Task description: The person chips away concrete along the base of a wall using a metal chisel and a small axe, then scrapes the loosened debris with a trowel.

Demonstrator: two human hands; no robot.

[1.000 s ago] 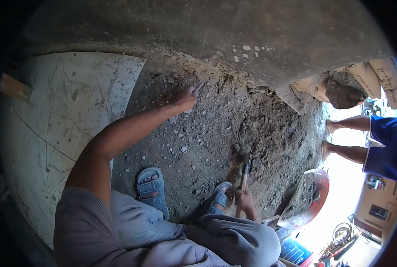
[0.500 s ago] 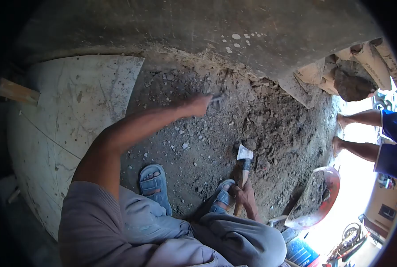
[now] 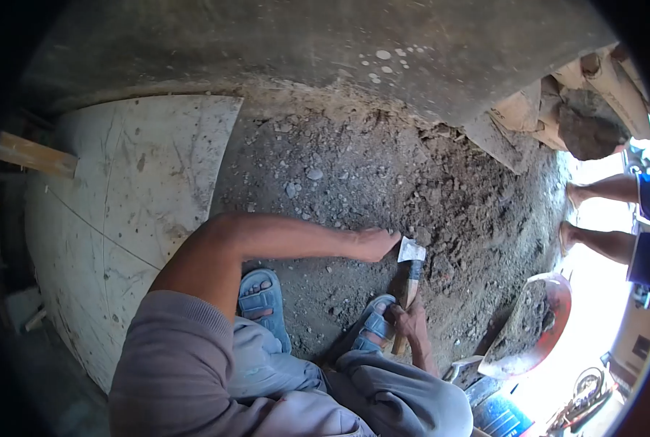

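My right hand is wrapped around the wooden handle of a hatchet, beside my right sandal. Its pale metal head points away from me, with dark wrapping just below. My left hand is closed, its fingers close to the left edge of the hatchet head. Whatever those fingers hold is hidden; I cannot tell whether they touch the blade. Loose, stony soil lies under and around both hands.
A pale board covers the ground at left. Behind the soil runs a concrete wall. At right are a red-rimmed basin with soil, a blue container, paper sacks and another person's bare legs.
My left hand has come back from the soil near the wall, moving right and toward me to the hatchet head. A grey pronged thing at its fingers no longer shows. My right hand keeps its grip.
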